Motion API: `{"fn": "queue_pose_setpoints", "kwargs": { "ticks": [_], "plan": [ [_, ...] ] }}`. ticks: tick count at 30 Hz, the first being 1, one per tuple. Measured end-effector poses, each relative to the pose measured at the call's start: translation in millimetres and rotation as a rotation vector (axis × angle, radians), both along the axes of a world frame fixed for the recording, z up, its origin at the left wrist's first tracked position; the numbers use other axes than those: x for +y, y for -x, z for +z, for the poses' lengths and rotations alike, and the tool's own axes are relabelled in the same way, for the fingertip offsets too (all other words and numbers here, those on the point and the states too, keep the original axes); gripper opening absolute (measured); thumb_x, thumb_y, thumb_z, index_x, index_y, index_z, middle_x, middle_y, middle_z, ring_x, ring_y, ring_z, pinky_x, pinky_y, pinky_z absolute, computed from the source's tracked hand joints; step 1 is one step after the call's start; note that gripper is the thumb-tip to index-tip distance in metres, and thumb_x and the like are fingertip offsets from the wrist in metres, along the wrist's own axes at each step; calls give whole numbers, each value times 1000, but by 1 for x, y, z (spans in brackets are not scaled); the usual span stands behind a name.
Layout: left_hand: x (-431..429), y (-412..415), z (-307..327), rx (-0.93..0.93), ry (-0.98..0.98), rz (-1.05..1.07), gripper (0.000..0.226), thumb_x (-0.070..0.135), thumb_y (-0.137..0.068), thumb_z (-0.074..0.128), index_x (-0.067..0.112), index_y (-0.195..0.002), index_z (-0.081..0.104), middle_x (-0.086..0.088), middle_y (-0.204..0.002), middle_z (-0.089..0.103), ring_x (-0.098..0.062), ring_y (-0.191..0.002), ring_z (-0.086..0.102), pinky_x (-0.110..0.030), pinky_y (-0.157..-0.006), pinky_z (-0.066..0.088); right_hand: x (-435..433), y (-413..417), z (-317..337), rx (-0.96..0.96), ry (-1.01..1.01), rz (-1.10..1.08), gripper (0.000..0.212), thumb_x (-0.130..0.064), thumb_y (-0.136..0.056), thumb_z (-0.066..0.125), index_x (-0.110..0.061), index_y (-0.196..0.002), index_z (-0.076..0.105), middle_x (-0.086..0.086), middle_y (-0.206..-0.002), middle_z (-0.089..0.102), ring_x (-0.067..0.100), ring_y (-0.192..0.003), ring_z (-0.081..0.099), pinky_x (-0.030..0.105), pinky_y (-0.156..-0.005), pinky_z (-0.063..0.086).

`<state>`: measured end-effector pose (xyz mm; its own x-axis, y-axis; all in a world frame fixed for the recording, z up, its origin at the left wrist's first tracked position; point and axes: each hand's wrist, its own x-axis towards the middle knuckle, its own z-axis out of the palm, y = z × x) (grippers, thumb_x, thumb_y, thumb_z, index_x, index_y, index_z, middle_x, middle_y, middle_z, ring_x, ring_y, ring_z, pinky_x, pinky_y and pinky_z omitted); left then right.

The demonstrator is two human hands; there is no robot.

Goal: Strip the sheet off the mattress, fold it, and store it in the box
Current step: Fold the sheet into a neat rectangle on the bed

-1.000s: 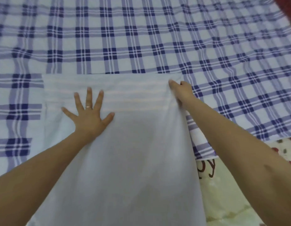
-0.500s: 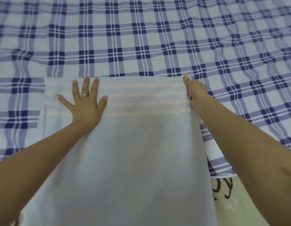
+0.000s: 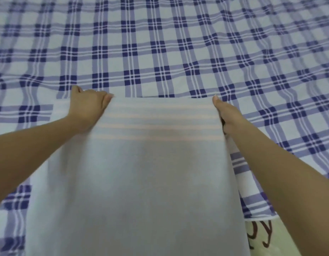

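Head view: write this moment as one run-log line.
stage: folding | left hand: grips folded far edge of blue-checked fabric sheet | right hand: grips right corner

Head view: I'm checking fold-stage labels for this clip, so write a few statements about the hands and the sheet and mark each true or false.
1. The left hand and right hand both hold the far edge of the pale folded-over layer. True.
2. The left hand lies flat in the layer's middle. False: it grips the far edge near its left end.
3. The sheet is blue-and-white plaid. True.
4. A box stands on the sheet. False: no box is in view.
5. Dark lettering shows at the lower right. True.
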<state>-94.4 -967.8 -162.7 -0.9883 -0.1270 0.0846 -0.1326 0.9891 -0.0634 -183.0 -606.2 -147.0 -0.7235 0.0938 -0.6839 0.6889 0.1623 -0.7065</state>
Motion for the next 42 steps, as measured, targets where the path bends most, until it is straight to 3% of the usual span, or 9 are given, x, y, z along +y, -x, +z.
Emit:
{"fn": "queue_pose_setpoints", "kwargs": {
  "ticks": [4, 7, 10, 12, 16, 26, 28, 33, 42],
  "plan": [
    [9, 1, -28, 25, -33, 129, 44, 35, -101, 28, 8, -87, 60, -15, -80, 63, -31, -76, 51, -42, -81, 28, -6, 7, -16, 71, -73, -63, 64, -44, -86, 66, -9, -137, 47, 8, -134, 55, 27, -120, 54, 41, -104, 42],
    [17, -3, -16, 62, -125, 212, 27, 30, -99, 36, 12, -99, 57, -12, -100, 59, -31, -97, 50, -48, -96, 23, -13, 8, -11, 68, -148, -46, 64, -43, -87, 64, -7, -137, 47, 9, -135, 53, 29, -122, 51, 40, -101, 42],
    [46, -32, 6, 140, -281, 79, 27, 25, -96, 39, 19, -118, 54, -5, -128, 52, -25, -124, 43, -51, -107, 8, -28, -8, 0, 263, -590, 85, 52, -39, -92, 58, -8, -132, 46, 11, -135, 48, 31, -125, 46, 45, -103, 35],
    [75, -61, 13, 20, -302, -106, 44, 41, -96, 31, 26, -134, 46, -1, -147, 40, -22, -138, 30, -52, -109, -1, -41, -46, 0, 634, -933, 275, 52, -37, -93, 53, -13, -137, 39, 9, -142, 40, 29, -133, 36, 48, -109, 22],
    [78, -88, -9, -172, -194, -149, 66, 67, -89, 12, 40, -149, 12, 9, -158, 9, -25, -146, 3, -70, -103, 2, -28, -135, -22, 1091, -910, 1137, 57, -52, -97, 26, -28, -148, 32, 1, -154, 30, 29, -142, 27, 52, -114, 10],
    [69, -60, -30, -200, -139, 31, 68, 70, -83, 3, 45, -145, -12, 16, -156, -12, -24, -145, -12, -72, -103, -6, -24, -32, -34, 458, -1240, 650, 60, -41, -100, 14, -17, -153, -3, 6, -160, -3, 26, -147, -2, 49, -118, -5],
    [74, -55, -25, -240, -177, 54, 65, 69, -87, 2, 45, -145, -14, 16, -156, -15, -22, -145, -16, -72, -104, -7, -49, -44, -20, 607, -1325, 709, 61, -36, -100, 13, -8, -152, -1, 11, -160, -5, 29, -147, -1, 50, -118, -5],
    [45, -90, -25, -145, -168, 27, 68, 64, -86, 4, 38, -149, 0, 9, -159, -3, -25, -146, -6, -65, -108, -7, -70, -153, -27, 1008, -894, 1301, 57, -45, -94, 26, -30, -148, 29, 0, -155, 28, 25, -142, 28, 64, -110, 11],
    [30, -114, -22, -226, -184, 239, 63, 62, -93, 16, 41, -148, -5, 8, -159, -9, -25, -145, -13, -74, -103, -6, -86, -151, -29, 477, -1107, 871, 59, -45, -98, 17, -37, -150, -9, -5, -159, -13, 29, -146, -9, 69, -108, -7]
  ]
}}
